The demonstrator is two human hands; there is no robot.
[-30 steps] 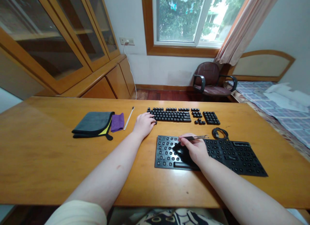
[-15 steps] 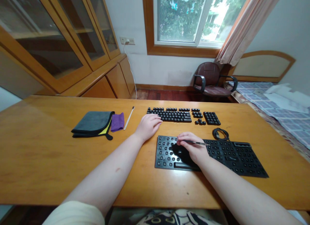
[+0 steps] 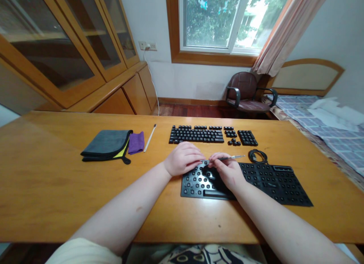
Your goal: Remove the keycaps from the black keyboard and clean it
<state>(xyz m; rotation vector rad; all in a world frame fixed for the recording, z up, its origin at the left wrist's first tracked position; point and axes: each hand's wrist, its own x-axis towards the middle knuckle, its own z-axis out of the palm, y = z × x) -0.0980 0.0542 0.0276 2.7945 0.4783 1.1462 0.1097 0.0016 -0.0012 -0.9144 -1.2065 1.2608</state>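
"Pinching what is the right hand [image 3: 227, 173]?"

"A slim pen-like tool [image 3: 236, 157], held between thumb and fingers over the left half of the keyboard base [image 3: 280, 186]; the tool's silver end points right."

"And the left hand [image 3: 183, 158]?"

"Its fingers lie close together at the base's far left corner, near the right hand's fingertips; whether they grip anything cannot be told."

"Where does the base lie?"

"Flat on the wooden desk [image 3: 162, 218], right of centre, its square key mounts exposed. Black keycaps [image 3: 199, 135], arranged in keyboard layout, lie beyond it; a coiled cable [image 3: 250, 156] sits just beside its far edge."
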